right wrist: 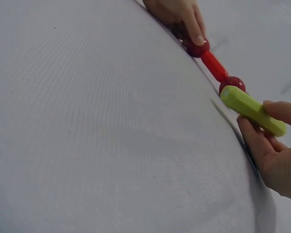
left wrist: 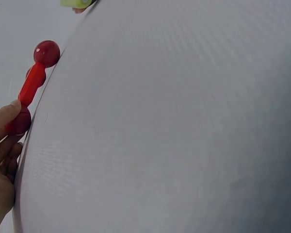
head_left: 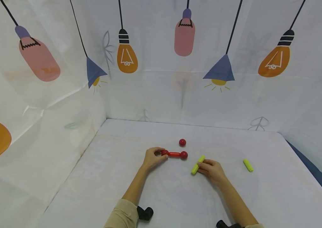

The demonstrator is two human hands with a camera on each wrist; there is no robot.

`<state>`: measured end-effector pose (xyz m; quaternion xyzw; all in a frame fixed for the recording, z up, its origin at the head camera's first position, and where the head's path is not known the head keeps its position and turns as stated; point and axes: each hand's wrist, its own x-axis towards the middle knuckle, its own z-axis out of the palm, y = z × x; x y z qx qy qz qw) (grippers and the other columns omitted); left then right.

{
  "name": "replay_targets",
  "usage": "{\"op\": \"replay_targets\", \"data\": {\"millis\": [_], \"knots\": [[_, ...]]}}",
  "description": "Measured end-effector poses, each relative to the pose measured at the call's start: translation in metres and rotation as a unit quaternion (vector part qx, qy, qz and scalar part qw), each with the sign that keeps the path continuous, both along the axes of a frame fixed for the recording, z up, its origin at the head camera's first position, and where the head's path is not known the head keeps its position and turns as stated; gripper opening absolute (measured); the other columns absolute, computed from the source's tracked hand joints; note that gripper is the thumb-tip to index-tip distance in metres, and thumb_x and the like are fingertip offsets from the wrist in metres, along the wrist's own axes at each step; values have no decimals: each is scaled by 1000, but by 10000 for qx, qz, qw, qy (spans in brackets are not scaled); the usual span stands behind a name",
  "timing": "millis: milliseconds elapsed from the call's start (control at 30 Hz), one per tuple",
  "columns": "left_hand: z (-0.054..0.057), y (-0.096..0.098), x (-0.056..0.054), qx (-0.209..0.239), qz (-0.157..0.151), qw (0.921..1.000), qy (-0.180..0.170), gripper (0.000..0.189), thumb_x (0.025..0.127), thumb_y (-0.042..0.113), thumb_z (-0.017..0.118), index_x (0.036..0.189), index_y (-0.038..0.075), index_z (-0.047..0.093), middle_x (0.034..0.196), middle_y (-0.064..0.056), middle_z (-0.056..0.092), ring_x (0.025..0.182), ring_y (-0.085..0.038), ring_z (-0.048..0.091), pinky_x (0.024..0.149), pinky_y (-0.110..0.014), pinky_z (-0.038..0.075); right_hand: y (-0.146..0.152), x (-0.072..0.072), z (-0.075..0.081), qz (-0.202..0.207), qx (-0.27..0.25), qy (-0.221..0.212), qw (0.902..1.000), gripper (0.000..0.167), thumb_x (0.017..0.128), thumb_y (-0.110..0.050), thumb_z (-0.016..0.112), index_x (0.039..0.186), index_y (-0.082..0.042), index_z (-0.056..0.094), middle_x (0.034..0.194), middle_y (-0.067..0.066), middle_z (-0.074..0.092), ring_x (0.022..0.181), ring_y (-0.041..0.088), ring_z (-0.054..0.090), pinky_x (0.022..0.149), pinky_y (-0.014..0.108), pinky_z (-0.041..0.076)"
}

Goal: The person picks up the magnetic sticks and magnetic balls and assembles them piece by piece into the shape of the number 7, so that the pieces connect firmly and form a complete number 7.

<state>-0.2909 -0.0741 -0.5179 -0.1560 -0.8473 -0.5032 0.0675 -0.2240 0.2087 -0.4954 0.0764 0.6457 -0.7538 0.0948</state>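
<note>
My left hand point(head_left: 153, 158) pinches the left ball of a red dumbbell-shaped piece point(head_left: 174, 154), a short red rod with a dark red ball at each end. In the left wrist view thumb and fingers close round the near ball point(left wrist: 20, 121), while the far ball point(left wrist: 47, 53) sticks out free. To the right, my right hand point(head_left: 213, 171) holds a yellow-green faceted stick point(head_left: 197, 165) between thumb and fingers, tilted. The right wrist view has this stick point(right wrist: 252, 110) overlapping the dumbbell's right ball point(right wrist: 231, 84).
A loose red ball point(head_left: 182, 142) lies behind the dumbbell piece on the white table point(head_left: 121, 133). Farther right rests a second yellow-green stick point(head_left: 247, 165). White sheets printed with lamps point(head_left: 155, 95) hang at the back and left of the table.
</note>
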Motion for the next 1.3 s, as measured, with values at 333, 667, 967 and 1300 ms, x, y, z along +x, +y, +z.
{"op": "replay_targets", "data": {"millis": [333,667,967,1300], "knots": [[-1,0,0,-24,10,10000,-47,32,78,22,77,103,4,71,95,-7,69,87,-20,59,78,-33,49,-16,2,-2,-137,94,-109,9998,55,88,-1,61,128,25,34,106,21,58,84,17,66,80,33,53],[0,0,0,-57,8,10000,-37,33,78,23,76,104,4,71,96,-8,69,88,-20,59,79,-34,48,-30,6,-1,-62,123,-158,9998,53,87,-2,63,127,23,38,110,23,58,85,18,66,80,35,53],[1,0,0,-90,0,10000,-35,33,78,24,76,104,4,71,97,-8,69,88,-21,59,80,-35,49,-38,6,-4,143,56,-123,9998,50,87,-3,63,125,22,41,99,16,62,82,19,66,79,35,53],[0,0,0,-35,6,10000,-69,32,78,22,76,105,4,71,97,-8,69,88,-20,59,79,-34,48,-50,5,-2,353,-75,-90,9993,51,87,-1,61,126,23,38,93,12,64,81,15,65,79,34,54]]}}
